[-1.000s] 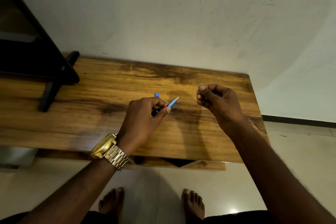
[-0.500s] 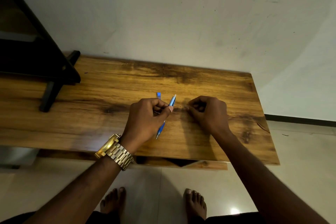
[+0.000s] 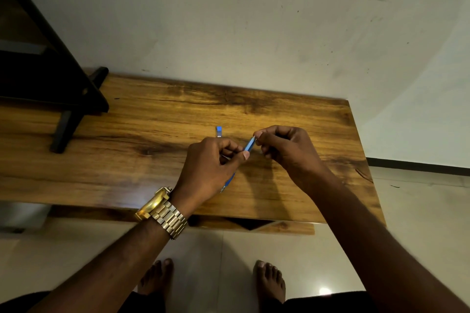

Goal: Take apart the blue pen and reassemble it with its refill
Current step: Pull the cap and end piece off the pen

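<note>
The left hand grips the blue pen with curled fingers; the barrel runs diagonally through the fist (its lower tip shows below the palm). The right hand pinches the pen's upper end between thumb and fingertips. Both hands are above the wooden tabletop. A small blue pen part lies on the tabletop just beyond the left hand.
</note>
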Demonstrator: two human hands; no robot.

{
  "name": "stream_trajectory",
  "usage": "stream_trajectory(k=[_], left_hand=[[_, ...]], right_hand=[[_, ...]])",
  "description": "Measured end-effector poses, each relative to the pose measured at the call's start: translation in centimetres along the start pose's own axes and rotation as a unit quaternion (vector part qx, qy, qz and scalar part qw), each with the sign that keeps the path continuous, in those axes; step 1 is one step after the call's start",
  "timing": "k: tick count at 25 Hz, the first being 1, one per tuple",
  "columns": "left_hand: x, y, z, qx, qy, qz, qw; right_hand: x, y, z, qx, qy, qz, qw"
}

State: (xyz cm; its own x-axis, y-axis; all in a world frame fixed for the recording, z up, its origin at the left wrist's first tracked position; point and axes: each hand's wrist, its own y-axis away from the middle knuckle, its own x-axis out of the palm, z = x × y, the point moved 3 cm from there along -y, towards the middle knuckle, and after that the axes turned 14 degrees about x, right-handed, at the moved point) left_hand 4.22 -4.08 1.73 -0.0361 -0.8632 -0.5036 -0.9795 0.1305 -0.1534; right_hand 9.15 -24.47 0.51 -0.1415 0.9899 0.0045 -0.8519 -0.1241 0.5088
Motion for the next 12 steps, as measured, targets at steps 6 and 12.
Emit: stream_trajectory(k=[6,12], left_hand=[[0.4,0.1,0.0,-0.005,0.021,0.008,1.0],[0.1,-0.1,0.6,-0.019,0.016,-0.005,1.0]], right_hand=[[-3.0,-0.6,1.6,-0.02,0.055,-0.128,0.99],[-3.6,-2.0,-0.2,-0.032,0.339,-0.23,0.912]])
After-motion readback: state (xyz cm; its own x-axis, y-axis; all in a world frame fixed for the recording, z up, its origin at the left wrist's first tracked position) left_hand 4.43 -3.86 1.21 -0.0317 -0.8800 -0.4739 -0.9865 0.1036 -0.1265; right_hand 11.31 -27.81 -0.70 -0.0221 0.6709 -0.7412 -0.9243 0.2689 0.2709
